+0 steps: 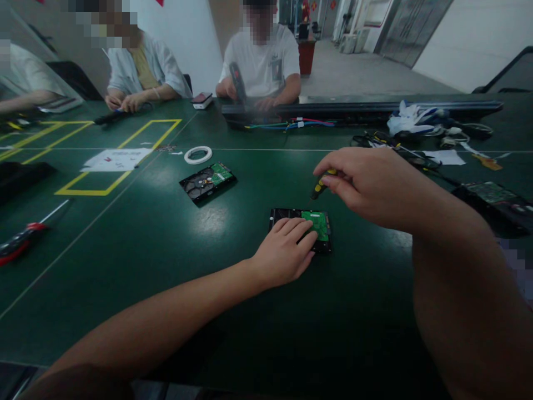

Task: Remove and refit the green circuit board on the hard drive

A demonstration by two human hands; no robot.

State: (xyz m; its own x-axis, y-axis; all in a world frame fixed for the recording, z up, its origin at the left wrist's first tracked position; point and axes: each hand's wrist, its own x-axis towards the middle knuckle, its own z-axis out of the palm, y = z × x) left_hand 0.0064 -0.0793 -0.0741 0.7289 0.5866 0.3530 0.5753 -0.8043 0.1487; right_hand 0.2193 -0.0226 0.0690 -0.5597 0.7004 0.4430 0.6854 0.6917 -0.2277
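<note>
The smooth green worktop (166, 247) is gleaming, and a flat, rectangular black hard drive (322, 225) is lying near the middle, its board facing up. The left hand (283, 253) is resting across it, palm down, fingers loosely extended. The right hand (362, 180) is gripping a ridged black-and-yellow tool (320, 186) near the drive's far edge.

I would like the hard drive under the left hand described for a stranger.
On the green table, find the wearer's left hand. Beneath it lies the black hard drive with a green board. Unlike the drive farther left, it is partly covered by that hand.
</note>
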